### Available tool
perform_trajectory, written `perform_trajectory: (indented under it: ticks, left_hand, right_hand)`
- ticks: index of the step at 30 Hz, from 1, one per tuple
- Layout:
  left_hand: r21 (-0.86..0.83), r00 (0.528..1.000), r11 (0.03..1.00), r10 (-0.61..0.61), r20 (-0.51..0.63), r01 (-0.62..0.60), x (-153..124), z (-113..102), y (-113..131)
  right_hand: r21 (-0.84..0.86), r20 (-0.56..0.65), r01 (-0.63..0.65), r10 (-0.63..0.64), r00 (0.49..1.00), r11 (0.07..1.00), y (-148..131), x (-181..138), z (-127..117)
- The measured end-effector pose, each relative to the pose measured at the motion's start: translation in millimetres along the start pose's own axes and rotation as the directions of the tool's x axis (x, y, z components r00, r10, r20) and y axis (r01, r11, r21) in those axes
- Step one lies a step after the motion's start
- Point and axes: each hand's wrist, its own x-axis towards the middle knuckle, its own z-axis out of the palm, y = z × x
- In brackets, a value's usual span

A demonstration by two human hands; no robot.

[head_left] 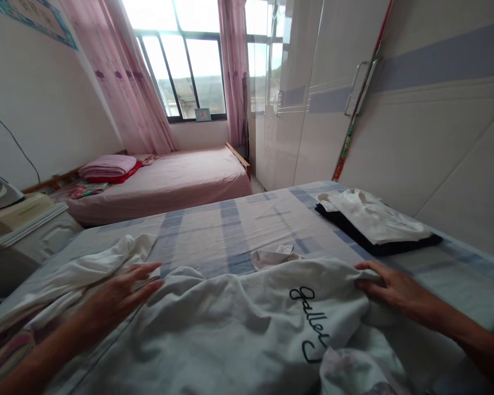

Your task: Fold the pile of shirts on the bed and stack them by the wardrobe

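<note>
A white garment (230,323) with black script lettering lies rumpled across the near side of the bed, its lower part cut off by the frame edge. My right hand (381,282) pinches the garment's upper right edge between thumb and fingers. At the garment's upper left, my left hand (134,285) is open, thumb and fingers apart; whether its fingertips touch the cloth I cannot tell. Left of it lies another crumpled white cloth (94,263). A small pale cloth piece (274,257) with a tag-like end shows just beyond the garment.
Folded white clothing (374,216) rests on a folded black garment (379,248) at the right of the checked bedsheet (201,236). A wardrobe (325,88) borders the right side. Beyond stands a second bed (189,175) with a folded pink blanket (109,164). A white appliance (37,225) stands left.
</note>
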Motion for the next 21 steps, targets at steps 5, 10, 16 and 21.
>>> perform_trajectory:
  ticks: [5, 10, 16, 21]
  left_hand:
    - [0.135, 0.956, 0.974, 0.142, 0.256, -0.181, 24, 42, 50]
    - [-0.018, 0.989, 0.99, 0.138, 0.05, -0.138, 31, -13, 57]
    - [-0.087, 0.792, 0.989, -0.15, -0.592, 0.122, 68, -91, 50]
    - [-0.06, 0.993, 0.998, 0.001, -0.12, -0.008, 59, -48, 47]
  right_hand:
    - [0.135, -0.008, 0.101, -0.101, 0.995, 0.986, -12, -13, -29]
    - [0.278, -0.225, 0.222, -0.162, 0.961, 0.935, -57, 25, -67]
    - [0.385, -0.457, 0.524, -0.336, 0.823, 0.76, -161, 152, -64]
    - [0.018, -0.391, 0.34, -0.306, 0.868, 0.94, -177, 183, -23]
